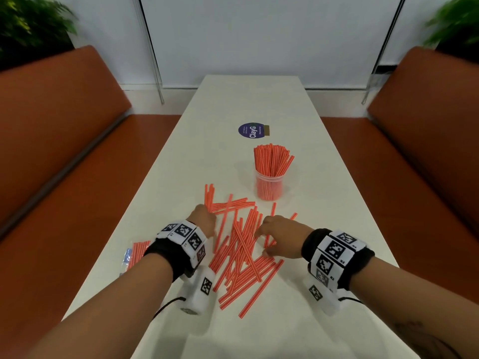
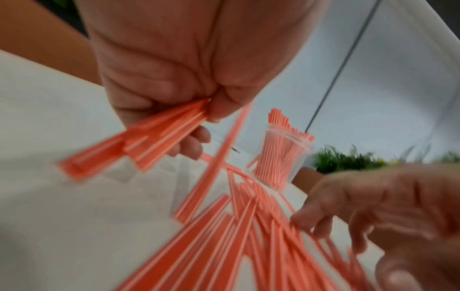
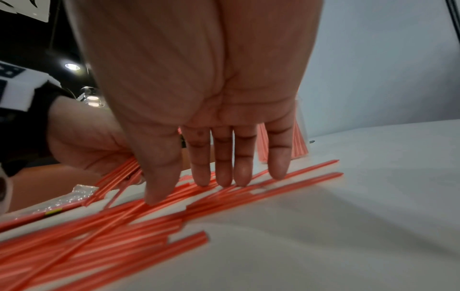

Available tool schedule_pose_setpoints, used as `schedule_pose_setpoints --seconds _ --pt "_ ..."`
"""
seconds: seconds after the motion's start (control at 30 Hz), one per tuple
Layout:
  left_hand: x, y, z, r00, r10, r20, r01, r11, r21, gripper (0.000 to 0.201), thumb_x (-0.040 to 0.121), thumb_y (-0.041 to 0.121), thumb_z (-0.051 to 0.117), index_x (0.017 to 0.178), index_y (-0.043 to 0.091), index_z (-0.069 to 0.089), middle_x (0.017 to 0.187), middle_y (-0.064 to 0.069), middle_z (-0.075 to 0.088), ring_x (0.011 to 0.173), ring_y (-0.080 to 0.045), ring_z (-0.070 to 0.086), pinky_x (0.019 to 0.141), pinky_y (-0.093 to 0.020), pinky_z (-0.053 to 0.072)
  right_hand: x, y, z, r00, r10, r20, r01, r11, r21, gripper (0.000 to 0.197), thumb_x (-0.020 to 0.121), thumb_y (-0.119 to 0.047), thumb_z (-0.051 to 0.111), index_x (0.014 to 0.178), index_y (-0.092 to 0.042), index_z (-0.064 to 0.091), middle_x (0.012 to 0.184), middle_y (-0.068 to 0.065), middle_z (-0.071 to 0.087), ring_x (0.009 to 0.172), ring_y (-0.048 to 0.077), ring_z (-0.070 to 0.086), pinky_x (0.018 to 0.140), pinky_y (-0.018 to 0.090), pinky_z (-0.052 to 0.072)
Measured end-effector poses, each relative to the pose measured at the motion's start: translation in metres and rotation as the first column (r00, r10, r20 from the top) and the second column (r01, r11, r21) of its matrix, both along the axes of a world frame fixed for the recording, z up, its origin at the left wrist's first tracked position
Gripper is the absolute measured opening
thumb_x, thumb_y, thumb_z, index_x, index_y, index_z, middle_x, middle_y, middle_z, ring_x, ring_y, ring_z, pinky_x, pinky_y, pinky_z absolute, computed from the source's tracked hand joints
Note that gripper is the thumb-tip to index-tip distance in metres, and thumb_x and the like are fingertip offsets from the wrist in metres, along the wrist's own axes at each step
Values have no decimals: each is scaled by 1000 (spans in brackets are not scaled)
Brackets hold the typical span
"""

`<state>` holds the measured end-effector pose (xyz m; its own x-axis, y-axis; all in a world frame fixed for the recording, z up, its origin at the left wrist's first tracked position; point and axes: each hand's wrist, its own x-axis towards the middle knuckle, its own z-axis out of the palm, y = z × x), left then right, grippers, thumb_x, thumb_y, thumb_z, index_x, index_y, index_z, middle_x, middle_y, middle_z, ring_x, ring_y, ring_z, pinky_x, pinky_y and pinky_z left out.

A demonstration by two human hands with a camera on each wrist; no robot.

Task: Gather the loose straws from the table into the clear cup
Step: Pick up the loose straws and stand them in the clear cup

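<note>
We saw the left hand point(image 2: 174, 65) with its fingers curled round a small bundle of straws point(image 2: 139, 145), the red-and-white striped tubes fanning out from under the fist. In the head view this hand point(image 1: 203, 218) sat at the left edge of the loose pile of straws point(image 1: 241, 247), knuckles up, low over the table point(image 1: 324, 294).

The right hand point(image 3: 199, 110) was spread, its fingers point(image 3: 224, 167) straight and side by side, the tips pressed down onto several straws lying flat on the table. It gripped nothing that we could make out; the thumb also pointed down onto the pile. From the head view the right hand point(image 1: 281, 235) lay over the right side of the heap.

The loose straws lay criss-crossed between and in front of the two hands, a few straying toward the near edge. Beyond the pile, to the right, stood the clear cup point(image 1: 269, 186), upright and already packed with straws that stuck out above its rim. The cup was apart from both hands.

A clear packet of more straws point(image 1: 134, 255) lay at the table's left edge, partly hidden by the left forearm. Farther off on the table we noted a round purple sticker point(image 1: 251, 130). Both wrists wore black bands with white marker blocks point(image 1: 334, 252). Orange benches point(image 1: 64, 141) ran along either side of the table
</note>
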<state>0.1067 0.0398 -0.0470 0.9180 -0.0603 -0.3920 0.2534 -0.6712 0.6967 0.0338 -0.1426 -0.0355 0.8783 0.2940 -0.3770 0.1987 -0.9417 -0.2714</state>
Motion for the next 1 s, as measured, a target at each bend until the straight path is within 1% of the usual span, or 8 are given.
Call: schedule_pose_setpoints --seconds 0.07,0.17,0.37,0.47,0.53,0.63,0.77,1.0 --pt "-1 1 7 988 133 -74 -147 959 -243 17 95 3 30 98 -2 46 72 -11 50 57 -23 50 55 -33 45 0 1 2 1000 -19 9 19 1000 12 48 87 -32 61 132 -21 48 129 3 50 119 20 46 102 36 40" --pt "-2 0 17 954 222 -200 -295 801 -520 22 95 -1 27 80 6 40 65 -9 41 50 -19 40 53 -33 43 3 6 7 991 -99 87 87 988 125 45 90 -33 56 131 -18 49 127 3 52 113 19 50 99 32 40" --pt "-14 -13 22 937 154 -315 -350 460 -816 28 98 25 40 72 14 42 46 4 37 31 -6 35 40 -20 43 15 33 24 913 -390 118 247 760 602 20 89 -25 59 105 -14 60 80 -7 54 70 8 51 60 18 39" --pt "-16 -16 24 937 120 -329 -350 366 -862 39 96 39 39 65 16 40 40 6 39 31 -6 37 38 -18 44 22 32 27 932 -331 149 231 857 460 15 88 -20 59 101 -12 62 90 -1 60 85 16 58 75 27 49" --pt "-17 -13 23 925 149 -348 -378 325 -867 42 96 41 39 62 16 40 41 6 41 32 -7 39 39 -17 44 25 28 24 973 -187 133 155 962 223 21 87 -20 60 107 -12 60 107 3 62 99 20 58 86 32 49" --pt "-21 -2 14 888 211 -408 -455 277 -846 41 96 40 38 64 15 40 42 5 40 31 -6 36 36 -14 39 26 28 12 999 -38 38 40 997 -73 29 85 -24 63 109 -8 58 109 6 62 97 23 59 84 33 49" --pt "-24 11 3 857 258 -447 -504 237 -830 37 96 40 37 68 16 40 37 7 37 27 -4 30 31 -9 29 26 32 0 999 -44 -27 41 994 -104 19 88 -20 60 92 -1 62 91 9 64 83 24 61 76 34 51" --pt "-24 15 0 852 322 -413 -511 338 -791 43 93 46 40 63 16 36 36 8 37 26 -4 29 30 -9 25 28 24 9 996 -72 57 77 993 -86 16 92 -13 50 95 -4 63 102 11 67 85 21 56 73 30 44"
